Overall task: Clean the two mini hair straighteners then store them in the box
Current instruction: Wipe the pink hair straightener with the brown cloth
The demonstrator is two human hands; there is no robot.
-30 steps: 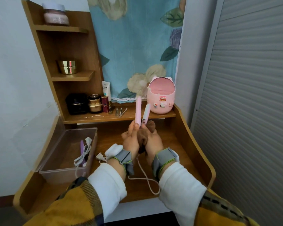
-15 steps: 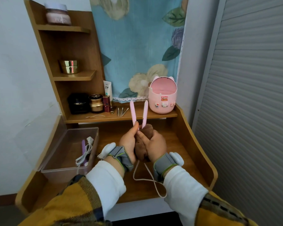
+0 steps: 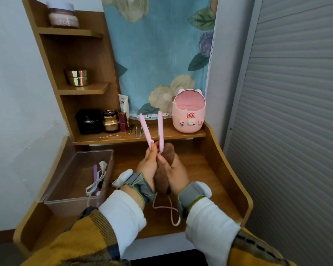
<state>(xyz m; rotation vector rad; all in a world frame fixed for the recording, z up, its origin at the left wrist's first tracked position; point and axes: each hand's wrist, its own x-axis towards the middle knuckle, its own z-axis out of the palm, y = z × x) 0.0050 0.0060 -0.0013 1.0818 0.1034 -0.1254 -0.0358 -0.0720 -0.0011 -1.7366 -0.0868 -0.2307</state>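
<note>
Both hands are raised together over the desk (image 3: 206, 181) centre.
- Left hand (image 3: 148, 167): fingers curled round the base of the pink straightener (image 3: 160, 131), thumb up against its left arm.
- Right hand (image 3: 176, 174): grips a brown cloth (image 3: 162, 182) and pinches it at the root of the straightener's right arm. Cloth probably touches the plate, but the contact is hidden.
- The straightener stands upright with its two arms spread in a narrow V, tips up in front of the shelf (image 3: 123, 139).
- Its pink cord (image 3: 170, 208) hangs between the wrists and loops onto the desk near the front edge.

The clear box (image 3: 71, 205) sits at the desk's left edge, lid tipped back against the wall. Inside it is the purple straightener (image 3: 95, 172) with a coiled white cord.

On the shelf along the back edge: jars (image 3: 110, 121) at the left, pink bin (image 3: 188, 116) at the right end. Behind it is a floral curtain (image 3: 158, 54), with a grey shutter (image 3: 296, 121) to the right.
</note>
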